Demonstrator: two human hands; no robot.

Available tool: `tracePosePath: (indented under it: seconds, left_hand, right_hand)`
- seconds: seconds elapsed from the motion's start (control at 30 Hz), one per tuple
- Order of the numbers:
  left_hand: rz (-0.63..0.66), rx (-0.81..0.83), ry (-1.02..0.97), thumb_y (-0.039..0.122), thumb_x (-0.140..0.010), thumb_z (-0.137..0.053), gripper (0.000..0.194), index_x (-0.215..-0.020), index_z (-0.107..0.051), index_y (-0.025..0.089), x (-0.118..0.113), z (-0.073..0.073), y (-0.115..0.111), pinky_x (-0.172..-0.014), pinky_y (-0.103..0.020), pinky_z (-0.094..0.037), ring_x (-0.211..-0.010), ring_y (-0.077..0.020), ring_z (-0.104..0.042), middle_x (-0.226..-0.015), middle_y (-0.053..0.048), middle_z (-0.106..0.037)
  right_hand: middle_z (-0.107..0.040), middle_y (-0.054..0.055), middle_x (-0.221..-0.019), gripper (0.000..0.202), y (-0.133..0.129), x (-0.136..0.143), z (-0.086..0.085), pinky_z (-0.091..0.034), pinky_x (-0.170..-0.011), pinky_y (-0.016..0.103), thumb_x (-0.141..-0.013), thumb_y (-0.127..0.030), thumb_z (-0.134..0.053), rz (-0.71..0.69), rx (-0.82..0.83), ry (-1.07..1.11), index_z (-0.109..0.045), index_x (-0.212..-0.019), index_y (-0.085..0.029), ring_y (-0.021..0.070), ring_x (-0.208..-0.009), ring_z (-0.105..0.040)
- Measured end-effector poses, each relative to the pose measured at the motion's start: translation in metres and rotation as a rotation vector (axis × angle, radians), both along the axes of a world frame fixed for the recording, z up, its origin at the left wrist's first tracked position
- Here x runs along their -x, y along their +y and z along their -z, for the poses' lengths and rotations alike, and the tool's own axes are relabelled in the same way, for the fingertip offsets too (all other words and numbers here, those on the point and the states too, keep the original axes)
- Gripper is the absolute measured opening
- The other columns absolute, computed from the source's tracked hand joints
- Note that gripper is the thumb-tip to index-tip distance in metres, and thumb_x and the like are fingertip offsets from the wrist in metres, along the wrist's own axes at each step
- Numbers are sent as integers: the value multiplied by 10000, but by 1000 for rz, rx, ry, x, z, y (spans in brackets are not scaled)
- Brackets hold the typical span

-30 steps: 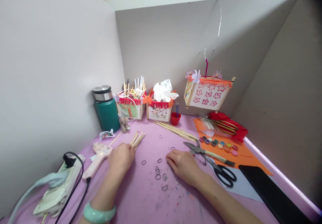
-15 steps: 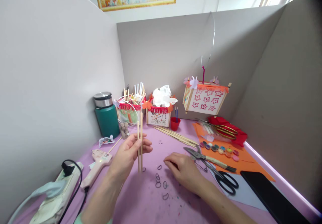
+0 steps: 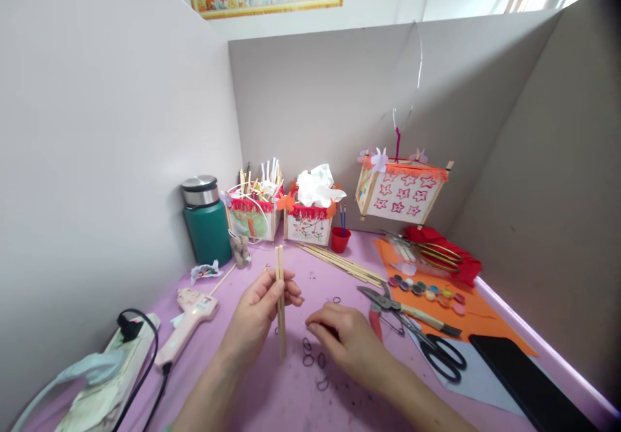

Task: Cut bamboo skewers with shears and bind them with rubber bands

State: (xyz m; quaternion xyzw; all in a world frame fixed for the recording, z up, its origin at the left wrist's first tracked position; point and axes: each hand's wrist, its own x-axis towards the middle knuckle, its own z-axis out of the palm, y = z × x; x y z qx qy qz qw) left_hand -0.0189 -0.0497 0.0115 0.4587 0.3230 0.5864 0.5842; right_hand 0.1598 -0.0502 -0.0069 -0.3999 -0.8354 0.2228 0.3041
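Note:
Two light wooden sticks (image 3: 281, 315) stand upright side by side, pinched between the thumb and fingers of my left hand (image 3: 262, 299). Their tops are level with each other. To the right, my right hand (image 3: 344, 335) hovers low over the purple table with its fingers curled and the fingertips pressed together; whatever they hold, if anything, is hidden. Several small dark rubber bands (image 3: 307, 359) lie on the table between and below the hands. Another band (image 3: 336, 300) rests just above my right hand.
More sticks (image 3: 339, 262) lie behind the hands. At right are shears (image 3: 383, 299), black-handled scissors (image 3: 444, 357), paint pots (image 3: 427, 290) and a phone (image 3: 524, 380). A glue gun (image 3: 189, 322) and green bottle (image 3: 207, 228) stand left. A decorated lantern (image 3: 402, 193) hangs behind.
The two sticks have come closer together and lower, with their tops now even. My left hand has moved slightly right and down, and my right hand slightly toward it.

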Motion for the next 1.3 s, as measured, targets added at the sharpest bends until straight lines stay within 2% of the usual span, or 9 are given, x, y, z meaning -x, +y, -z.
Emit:
tracePosePath:
  seconds: [0.1, 0.27, 0.33, 0.7, 0.8, 0.9, 0.97, 1.1, 1.3]
  left_hand:
    - [-6, 49, -81, 238, -852, -527, 172, -984, -552, 130, -5, -8, 3, -765, -304, -480, -758, -180, -632, -830, -70, -628]
    - [-99, 268, -276, 58, -830, -476, 92, -890, -536, 95, -11, -22, 13, -818, -390, -516, -750, -182, -649, -798, -96, -644]
    - [-119, 326, -285, 32, -831, -455, 107, -882, -533, 86, -12, -21, 18, -799, -379, -533, -757, -188, -655, -796, -109, -646]
    - [-148, 464, -253, 37, -824, -490, 171, -979, -547, 81, -5, 8, 25, -731, -298, -564, -790, -184, -663, -880, -131, -656]
    - [-145, 420, -229, 58, -823, -498, 205, -1022, -536, 88, -5, 6, 24, -761, -335, -557, -848, -211, -658, -937, -151, -656]
    - [-177, 303, -201, 95, -813, -537, 251, -1064, -521, 95, -5, 3, 21, -801, -371, -540, -899, -243, -648, -986, -170, -650]
    - [-185, 239, -192, 128, -813, -553, 285, -1094, -513, 101, -5, 2, 19, -812, -375, -532, -905, -246, -646, -1002, -170, -650]
    - [-189, 147, -209, 192, -828, -549, 324, -1141, -500, 124, -1, -2, 16, -817, -371, -520, -911, -236, -643, -998, -148, -659]
    - [-218, 67, -189, 248, -808, -578, 319, -1101, -528, 132, 2, -6, 14, -774, -363, -522, -865, -225, -645, -971, -130, -660]
  right_hand:
    - [-631, 29, -808, 189, -4, 9, -5, -395, -681, 241, -849, -229, -494, -3, 121, 137, -673, -896, -189, 128, -731, -554]
    - [-613, 16, -668, 326, -11, 20, -7, -331, -413, 181, -874, -374, -431, -213, 759, 365, -632, -818, -124, 58, -416, -462]
    - [-640, 31, -684, 350, -12, 21, -6, -280, -357, 167, -857, -414, -452, -242, 902, 427, -623, -805, -113, 41, -354, -439]
    - [-671, 45, -666, 306, -12, 20, 1, -209, -324, 154, -801, -376, -510, -203, 1088, 558, -634, -868, -105, 29, -312, -403]
    - [-648, 23, -638, 250, -13, 19, -1, -245, -355, 171, -808, -323, -466, -108, 939, 386, -615, -755, -129, 46, -338, -413]
    - [-595, -2, -586, 245, -15, 15, -3, -314, -447, 193, -816, -253, -434, 1, 523, 201, -614, -685, -149, 80, -453, -472]
    - [-593, -14, -602, 225, -16, 13, -5, -337, -499, 199, -818, -214, -432, 26, 328, 145, -638, -896, -169, 98, -521, -499]
    - [-595, -26, -651, 485, -18, 9, -11, -362, -530, 205, -813, -150, -431, 27, 123, 113, -421, -1294, -208, 107, -542, -508]
    - [-620, 29, -785, 211, -17, -7, -41, -414, -564, 223, -836, -189, -484, 100, -81, 318, -638, -978, -212, 116, -626, -540]
